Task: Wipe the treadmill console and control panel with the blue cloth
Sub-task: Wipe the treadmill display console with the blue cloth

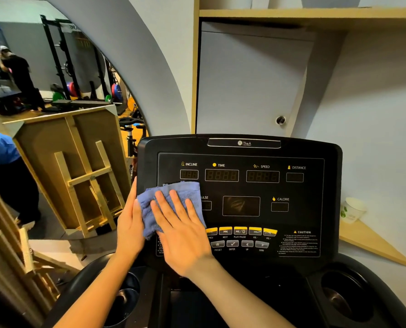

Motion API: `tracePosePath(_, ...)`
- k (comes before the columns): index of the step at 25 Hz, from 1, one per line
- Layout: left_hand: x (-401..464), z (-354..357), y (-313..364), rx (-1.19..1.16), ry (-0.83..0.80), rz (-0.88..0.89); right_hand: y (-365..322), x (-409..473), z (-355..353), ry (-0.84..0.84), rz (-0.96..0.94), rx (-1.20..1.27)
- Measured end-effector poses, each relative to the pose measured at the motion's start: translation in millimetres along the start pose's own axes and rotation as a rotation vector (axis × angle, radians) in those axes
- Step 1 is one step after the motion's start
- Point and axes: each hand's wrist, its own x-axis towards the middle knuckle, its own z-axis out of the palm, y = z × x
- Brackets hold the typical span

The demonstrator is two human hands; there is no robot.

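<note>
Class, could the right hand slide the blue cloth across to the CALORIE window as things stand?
Probably yes. The right hand lies flat on the blue cloth at the panel's left, and the flat panel between it and the CALORIE window shows nothing in the way.

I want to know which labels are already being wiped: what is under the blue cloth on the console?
The blue cloth lies on the console left of the centre screen. Beside it shows "ULSE", its first letter covered. The right hand presses it flat; anything else beneath is hidden.

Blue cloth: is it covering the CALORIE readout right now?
No, the blue cloth lies under the right hand on the console's left side, well clear of the CALORIE readout.
</note>
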Motion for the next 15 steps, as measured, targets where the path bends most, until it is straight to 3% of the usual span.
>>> tracePosePath(3,-1.6,-0.6,0.4,-0.130,-0.019,0.006,8.0,22.1,-11.9,0.046,0.010,-0.003)
tracePosePath(15,-1.4,-2.1,-0.4,0.007,-0.048,0.074,78.0,47.7,-47.0,0.145,0.005,-0.040)
